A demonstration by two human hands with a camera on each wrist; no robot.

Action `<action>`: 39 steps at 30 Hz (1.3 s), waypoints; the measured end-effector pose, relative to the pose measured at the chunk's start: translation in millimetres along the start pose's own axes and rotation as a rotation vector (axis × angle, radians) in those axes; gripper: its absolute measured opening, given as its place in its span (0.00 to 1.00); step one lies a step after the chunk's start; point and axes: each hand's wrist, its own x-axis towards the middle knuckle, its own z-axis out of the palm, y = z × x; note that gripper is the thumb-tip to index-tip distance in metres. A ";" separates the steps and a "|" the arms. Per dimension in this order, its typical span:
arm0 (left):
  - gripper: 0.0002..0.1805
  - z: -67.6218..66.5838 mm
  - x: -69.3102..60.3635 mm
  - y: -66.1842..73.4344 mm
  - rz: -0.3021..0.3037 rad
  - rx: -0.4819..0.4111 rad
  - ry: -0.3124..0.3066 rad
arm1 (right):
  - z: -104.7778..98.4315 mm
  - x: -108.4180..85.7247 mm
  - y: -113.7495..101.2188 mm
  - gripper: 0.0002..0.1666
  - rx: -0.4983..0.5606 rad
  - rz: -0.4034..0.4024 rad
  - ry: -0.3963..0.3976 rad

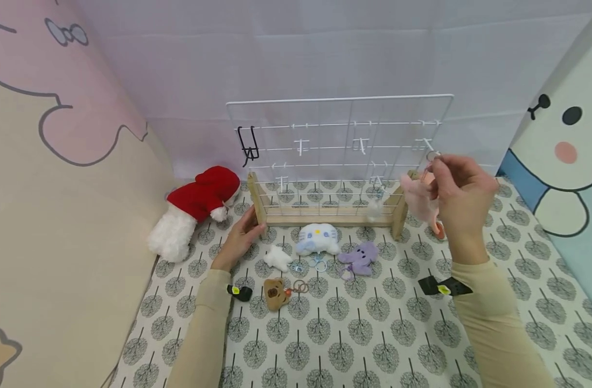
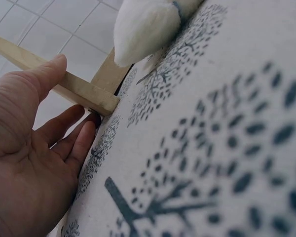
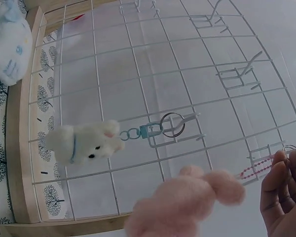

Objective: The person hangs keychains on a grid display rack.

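Observation:
A white wire grid rack (image 1: 339, 99) on wooden feet stands at the back. My left hand (image 1: 239, 240) holds its left wooden foot (image 2: 89, 91), thumb on one side and fingers on the other. At the upper right hook, my right hand (image 1: 462, 191) pinches the metal ring of a pink plush keychain (image 3: 182, 202). The plush hangs below on a pink bead chain (image 3: 256, 169). Whether the ring is over the hook cannot be told. A white plush keychain (image 3: 84, 143) with a blue clasp hangs on a lower hook.
On the tree-print cloth before the rack lie a blue-white cat plush (image 1: 318, 240), a small white plush (image 1: 278, 258), a purple plush (image 1: 360, 258) and a brown bear keychain (image 1: 275, 294). A red-hooded plush (image 1: 194, 210) lies left. Black hooks (image 1: 248, 145) hang on the grid's left side.

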 end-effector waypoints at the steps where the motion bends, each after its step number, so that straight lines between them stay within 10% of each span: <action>1: 0.39 0.0 -0.3 -0.5 0.001 -0.002 -0.004 | -0.2 -0.5 1.5 0.05 -0.002 0.006 -0.003; 22: 0.39 -1.3 -4.8 -0.5 0.008 -0.013 -0.002 | -4.1 -44.2 45.6 0.11 -0.116 0.241 -0.088; 39: 0.39 0.9 -1.4 1.7 0.017 -0.028 0.003 | 9.2 -134.9 105.1 0.09 -0.324 0.278 -0.375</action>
